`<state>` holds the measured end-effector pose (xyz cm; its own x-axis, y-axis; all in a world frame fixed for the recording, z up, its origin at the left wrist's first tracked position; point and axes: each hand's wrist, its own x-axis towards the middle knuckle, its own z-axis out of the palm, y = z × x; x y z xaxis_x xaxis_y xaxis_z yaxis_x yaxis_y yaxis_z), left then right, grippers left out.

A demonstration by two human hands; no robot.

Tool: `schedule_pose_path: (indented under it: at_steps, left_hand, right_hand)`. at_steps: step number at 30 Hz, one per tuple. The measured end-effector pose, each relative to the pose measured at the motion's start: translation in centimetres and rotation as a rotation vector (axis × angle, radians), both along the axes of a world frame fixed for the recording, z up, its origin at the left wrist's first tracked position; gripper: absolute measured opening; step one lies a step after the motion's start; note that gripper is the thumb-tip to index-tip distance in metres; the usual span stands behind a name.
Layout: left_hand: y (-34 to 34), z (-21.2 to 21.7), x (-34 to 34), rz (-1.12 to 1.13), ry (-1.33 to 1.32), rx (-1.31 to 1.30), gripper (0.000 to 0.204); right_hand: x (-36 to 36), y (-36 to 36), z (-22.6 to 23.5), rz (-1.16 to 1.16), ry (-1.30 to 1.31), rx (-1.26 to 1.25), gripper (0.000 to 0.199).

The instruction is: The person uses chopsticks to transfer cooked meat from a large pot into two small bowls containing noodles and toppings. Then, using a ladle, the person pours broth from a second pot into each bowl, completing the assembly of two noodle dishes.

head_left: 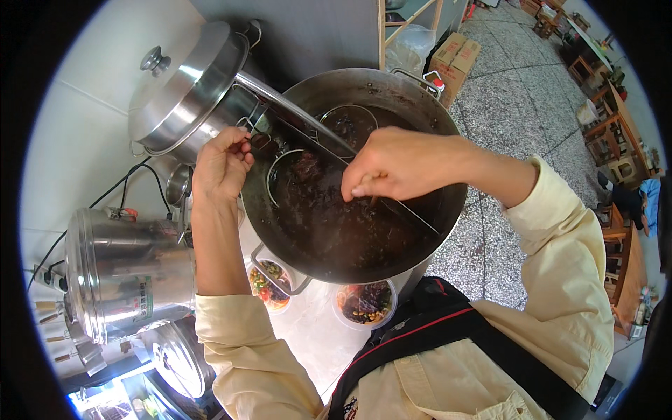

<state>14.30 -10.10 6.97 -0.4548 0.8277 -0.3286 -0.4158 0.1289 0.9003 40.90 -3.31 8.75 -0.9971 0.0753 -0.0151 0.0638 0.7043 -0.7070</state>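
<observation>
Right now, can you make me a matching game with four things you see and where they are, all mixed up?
Things:
1. Right hand
2. Left hand
3. Cardboard box
4. Two food bowls

Places:
A. On the speckled floor
B. On the pale counter
C. Above the dark soup
D. By the left rim of the big pot

Right pairs: 1-C, 2-D, 3-A, 4-B.

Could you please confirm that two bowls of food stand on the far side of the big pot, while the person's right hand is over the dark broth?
Not quite: the head view shows the two bowls of food on the near side of the big pot. The right hand is over the dark broth.
</observation>
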Motion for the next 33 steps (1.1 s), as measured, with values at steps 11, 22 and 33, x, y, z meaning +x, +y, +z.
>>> schedule_pose_path:
  at_steps: [11, 22, 33]
  left_hand:
    - [-0.1, -0.3, 0.7, -0.06, 0.36, 0.028, 0.013]
    - [0.5, -1.8, 1.3, -0.215, 0.588, 0.021, 0.018]
    - [0.5, -0.4, -0.2, -0.147, 0.493, 0.015, 0.021]
  right_hand:
    - [-0.2, -0.2, -1.2, -0.148, -0.012, 0.022, 0.015]
    - [-2.3, -0.5, -4.7, -0.086, -0.013, 0.076, 0.015]
    - [-0.2, 0.6, -0.3, -0.181, 0.0, -0.045, 0.014]
